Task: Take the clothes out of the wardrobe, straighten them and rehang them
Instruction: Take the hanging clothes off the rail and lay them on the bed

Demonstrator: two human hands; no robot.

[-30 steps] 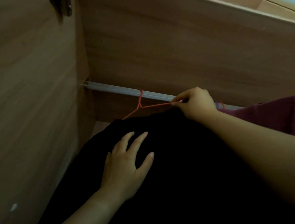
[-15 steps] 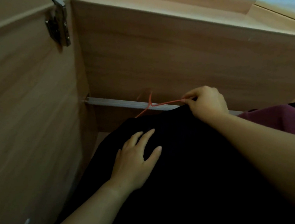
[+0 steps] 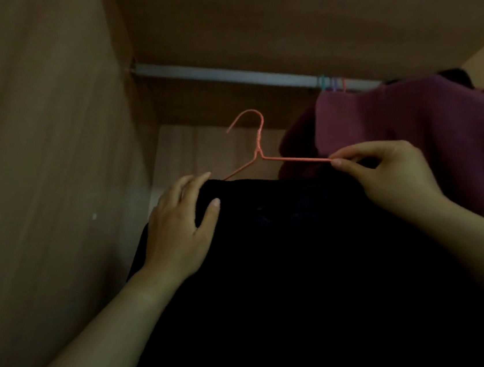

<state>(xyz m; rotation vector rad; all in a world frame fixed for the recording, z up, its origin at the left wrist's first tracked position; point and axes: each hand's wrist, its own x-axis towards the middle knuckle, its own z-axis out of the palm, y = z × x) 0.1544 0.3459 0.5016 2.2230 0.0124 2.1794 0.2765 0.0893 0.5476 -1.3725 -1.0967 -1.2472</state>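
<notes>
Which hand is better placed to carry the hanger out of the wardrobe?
Right. The right hand pinches the orange hanger by its wire arm, hook free below the rail; the left hand only rests on the black garment.

So the pale rail (image 3: 222,72) is running across the inside of the wooden wardrobe (image 3: 49,145), with its left end butting into the side panel (image 3: 121,46). Near the right end a little bunch of coloured hanger hooks (image 3: 332,83) is hanging on it, teal, purple and orange-ish, packed tight together. A maroon garment (image 3: 410,134) is dangling right under those hooks.
</notes>
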